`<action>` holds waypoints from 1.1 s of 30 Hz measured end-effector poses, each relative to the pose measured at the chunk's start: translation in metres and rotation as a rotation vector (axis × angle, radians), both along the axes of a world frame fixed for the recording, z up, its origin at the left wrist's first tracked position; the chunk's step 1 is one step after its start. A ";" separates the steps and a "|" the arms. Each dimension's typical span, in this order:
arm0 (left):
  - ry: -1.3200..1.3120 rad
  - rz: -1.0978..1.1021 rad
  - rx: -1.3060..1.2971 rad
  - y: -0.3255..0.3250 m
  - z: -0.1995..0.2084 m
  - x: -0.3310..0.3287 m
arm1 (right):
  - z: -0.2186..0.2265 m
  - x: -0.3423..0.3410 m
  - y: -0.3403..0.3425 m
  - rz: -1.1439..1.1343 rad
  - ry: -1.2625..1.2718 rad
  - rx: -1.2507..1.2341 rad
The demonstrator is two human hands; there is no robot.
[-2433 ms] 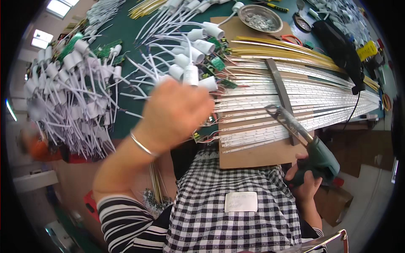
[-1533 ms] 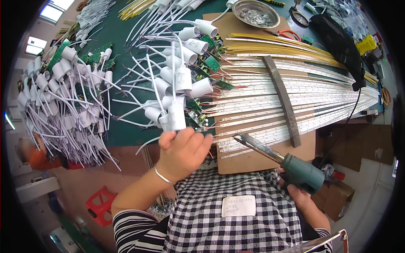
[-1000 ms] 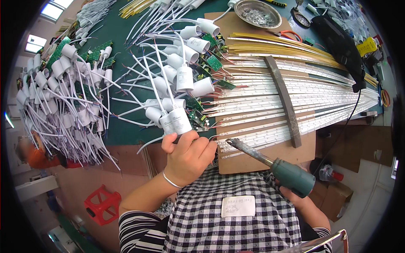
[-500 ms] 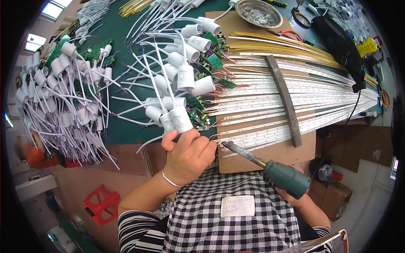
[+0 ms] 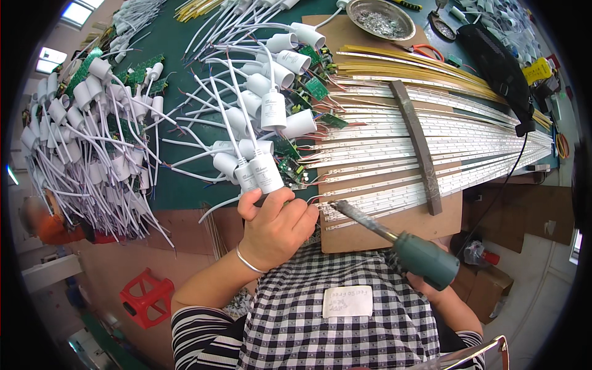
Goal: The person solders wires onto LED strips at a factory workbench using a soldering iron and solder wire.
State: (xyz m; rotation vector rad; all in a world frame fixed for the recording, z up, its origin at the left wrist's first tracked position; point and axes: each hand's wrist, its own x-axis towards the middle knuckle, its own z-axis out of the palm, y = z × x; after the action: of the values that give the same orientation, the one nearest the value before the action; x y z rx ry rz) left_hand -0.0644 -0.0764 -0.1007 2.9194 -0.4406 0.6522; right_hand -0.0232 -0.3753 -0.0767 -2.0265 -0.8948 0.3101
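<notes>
My left hand (image 5: 276, 229) is closed, its fingers curled at the ends of the LED strips (image 5: 370, 161). What they pinch is hidden from view. Just above its knuckles lie two white lamp sockets (image 5: 266, 174) with white cables running up and away. In my right hand (image 5: 430, 285) is the soldering iron (image 5: 425, 260), gripped by its thick green handle. The dark, crusted tip hovers over or touches the nearest strips, just right of my left fingers; contact cannot be made out. Thin red wires join the strip ends to small green circuit boards (image 5: 317, 88).
A grey bar (image 5: 416, 148) lies across the strips on a brown board (image 5: 394, 237). Many cabled sockets heap at the left (image 5: 92, 135). At the back stand a metal bowl (image 5: 381, 18) of scraps and a black pouch (image 5: 493, 68). A red stool (image 5: 148, 298) is on the floor.
The soldering iron has shifted slightly to the right, its tip a little farther from my left fingers. My left hand stays in nearly the same place.
</notes>
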 end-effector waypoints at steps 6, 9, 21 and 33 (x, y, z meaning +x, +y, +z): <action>-0.024 -0.016 0.045 0.001 -0.002 0.000 | -0.002 -0.002 -0.005 -0.017 0.113 0.046; -0.006 -0.002 0.008 0.000 0.000 0.000 | -0.002 -0.003 -0.004 -0.044 0.182 0.067; -0.028 -0.013 0.036 0.002 -0.003 0.001 | 0.001 0.000 0.001 0.007 0.213 -0.006; 0.115 -0.061 -0.149 0.014 0.011 0.006 | -0.031 -0.020 -0.025 -0.228 0.562 0.200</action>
State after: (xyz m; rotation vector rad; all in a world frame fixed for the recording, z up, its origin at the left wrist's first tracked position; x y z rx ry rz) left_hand -0.0589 -0.0628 -0.0899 2.7728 -0.4452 0.4843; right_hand -0.0436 -0.4005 -0.1073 -1.7011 -0.3281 0.5985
